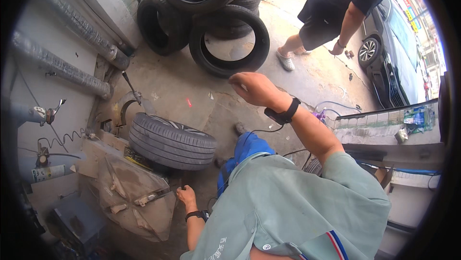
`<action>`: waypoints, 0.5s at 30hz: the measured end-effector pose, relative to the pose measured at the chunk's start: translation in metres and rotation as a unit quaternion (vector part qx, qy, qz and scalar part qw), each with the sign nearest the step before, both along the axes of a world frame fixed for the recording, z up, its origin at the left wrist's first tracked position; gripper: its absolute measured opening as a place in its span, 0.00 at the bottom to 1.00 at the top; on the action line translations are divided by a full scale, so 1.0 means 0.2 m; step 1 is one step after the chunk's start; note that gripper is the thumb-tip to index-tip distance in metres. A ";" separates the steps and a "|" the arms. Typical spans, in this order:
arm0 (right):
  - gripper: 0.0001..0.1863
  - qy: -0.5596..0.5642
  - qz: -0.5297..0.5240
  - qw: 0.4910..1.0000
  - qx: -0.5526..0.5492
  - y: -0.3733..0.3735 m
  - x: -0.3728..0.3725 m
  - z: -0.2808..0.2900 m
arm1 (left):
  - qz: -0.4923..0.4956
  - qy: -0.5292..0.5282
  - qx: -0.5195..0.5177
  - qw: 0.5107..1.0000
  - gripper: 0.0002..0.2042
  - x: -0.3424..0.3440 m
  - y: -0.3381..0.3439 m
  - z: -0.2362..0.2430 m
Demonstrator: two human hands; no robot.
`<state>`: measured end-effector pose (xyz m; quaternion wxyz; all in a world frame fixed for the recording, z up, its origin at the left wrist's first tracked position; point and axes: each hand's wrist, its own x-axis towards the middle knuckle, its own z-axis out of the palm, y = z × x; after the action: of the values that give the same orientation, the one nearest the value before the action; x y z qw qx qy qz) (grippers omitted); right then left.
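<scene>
My left hand (187, 195) is closed at the side of the tyre machine (137, 195), its fingers curled round something small and dark that I cannot make out. Up in the air in front of me, my right hand (257, 88) is bent at the wrist. A gap shows between its thumb and fingers, and nothing is visible in it. Between the machine and my blue-trousered leg, a wheel with a dusty tyre (173, 142) stands against the machine, its tread toward me. A curved metal arm (126, 109) with a dark handle rises beyond the wheel.
Several loose black tyres (229, 63) are stacked and leaning ahead. At the far right a person in black (336, 15) stands near a dark car (396, 63). Wrapped pipes (62, 63) run along the left wall. A blue hose (336, 108) lies on the floor beside a ledge (384, 122).
</scene>
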<state>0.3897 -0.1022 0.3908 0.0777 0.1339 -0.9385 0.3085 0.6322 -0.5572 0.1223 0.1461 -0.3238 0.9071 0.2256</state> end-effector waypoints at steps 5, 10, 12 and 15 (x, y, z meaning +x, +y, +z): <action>0.06 0.123 0.170 0.970 0.122 -0.22 -0.13 0.59 | 0.123 -0.070 -0.029 0.989 0.25 0.53 -0.13 -0.03; 0.06 0.201 0.243 0.934 0.166 -0.28 -0.09 0.82 | 0.223 -0.071 -0.060 0.970 0.28 0.78 0.07 0.18; 0.06 0.221 0.283 0.914 0.189 -0.36 -0.04 0.95 | 0.236 -0.121 0.012 0.964 0.29 1.03 -0.09 -0.06; 0.06 0.274 0.352 0.875 0.185 -0.41 0.05 1.17 | 0.246 -0.090 0.034 0.965 0.28 1.04 0.06 0.08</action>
<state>0.3987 -0.1847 0.6246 0.1921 0.5469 -0.8103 0.0867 0.8400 -0.5460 0.1373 0.1780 -0.5506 0.7746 0.2554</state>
